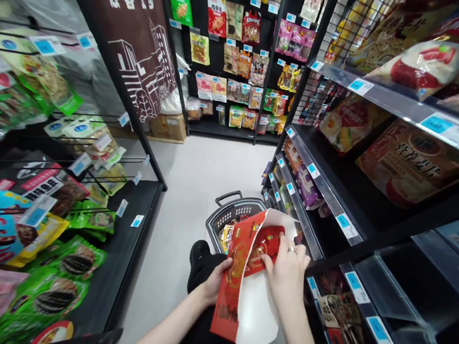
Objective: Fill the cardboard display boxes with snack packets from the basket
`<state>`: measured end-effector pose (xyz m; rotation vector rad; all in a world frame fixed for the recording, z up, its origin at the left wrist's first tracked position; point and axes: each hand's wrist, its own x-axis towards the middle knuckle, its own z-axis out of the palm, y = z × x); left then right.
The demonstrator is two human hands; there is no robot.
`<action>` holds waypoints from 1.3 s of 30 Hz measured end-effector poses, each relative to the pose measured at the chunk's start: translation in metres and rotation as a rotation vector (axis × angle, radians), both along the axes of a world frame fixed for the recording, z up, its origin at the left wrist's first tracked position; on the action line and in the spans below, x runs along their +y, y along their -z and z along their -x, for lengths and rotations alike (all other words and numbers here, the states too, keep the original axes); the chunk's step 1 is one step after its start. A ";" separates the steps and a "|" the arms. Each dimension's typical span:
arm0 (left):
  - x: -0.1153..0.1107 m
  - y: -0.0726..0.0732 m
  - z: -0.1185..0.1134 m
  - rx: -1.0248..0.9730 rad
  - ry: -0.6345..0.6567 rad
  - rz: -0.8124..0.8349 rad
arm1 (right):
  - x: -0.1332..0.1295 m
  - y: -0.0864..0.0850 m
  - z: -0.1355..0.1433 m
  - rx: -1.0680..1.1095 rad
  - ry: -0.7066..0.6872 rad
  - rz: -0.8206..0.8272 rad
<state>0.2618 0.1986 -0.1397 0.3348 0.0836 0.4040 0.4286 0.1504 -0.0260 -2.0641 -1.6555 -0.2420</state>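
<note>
My left hand [214, 286] grips the left side of a red cardboard box [235, 272] with a white inside, held tilted over my lap. Its open side faces right and up. My right hand [289, 266], with a ring on one finger, reaches into the box and pinches a shiny red packet [265, 244] with a yellow print. Part of the packet stays hidden inside the box and under my fingers. Just beyond the box, a dark shopping basket [217, 222] stands on the floor with several packaged snacks in it, partly covered by the box.
Shelves with hanging snack bags [76, 258] line the left. On the right rises a black shelf unit [346, 231] holding large bags and price tags. A back wall rack [235, 51] carries more packets, and a cardboard carton [171, 127] sits beside it. Grey floor [194, 172] lies between.
</note>
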 end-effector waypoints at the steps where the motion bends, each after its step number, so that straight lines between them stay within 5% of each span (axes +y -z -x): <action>1: 0.000 -0.001 0.000 0.002 -0.001 -0.001 | 0.001 0.005 -0.001 0.044 -0.005 0.004; 4: 0.000 0.000 0.000 -0.004 -0.014 0.000 | -0.007 0.006 -0.005 0.290 -0.057 -0.024; 11: 0.000 0.011 -0.003 -0.058 -0.078 0.025 | -0.048 -0.031 -0.028 0.917 -0.468 0.185; 14: 0.001 0.012 -0.001 -0.091 -0.108 0.031 | -0.054 -0.027 -0.044 1.384 -0.650 -0.035; 18: 0.002 0.010 0.001 -0.117 -0.104 0.024 | -0.051 -0.017 -0.050 1.897 -0.418 -0.568; 22: 0.002 0.007 0.001 -0.129 -0.097 0.020 | -0.048 -0.022 -0.044 2.049 -0.295 -0.656; 27: 0.002 0.007 0.000 -0.146 -0.098 0.016 | -0.047 -0.027 -0.038 2.082 -0.270 -0.643; 30: 0.002 0.008 0.000 -0.160 -0.098 0.016 | -0.044 -0.015 -0.047 1.976 -0.214 -0.645; 33: 0.002 0.008 0.002 -0.167 -0.110 0.019 | -0.044 0.013 -0.071 1.764 -0.032 -0.610; 36: 0.001 0.005 0.005 -0.162 -0.118 0.035 | -0.054 0.054 -0.098 1.448 0.267 -0.454; 39: 0.001 0.002 0.008 -0.127 -0.119 0.058 | -0.067 0.098 -0.114 1.288 0.409 -0.300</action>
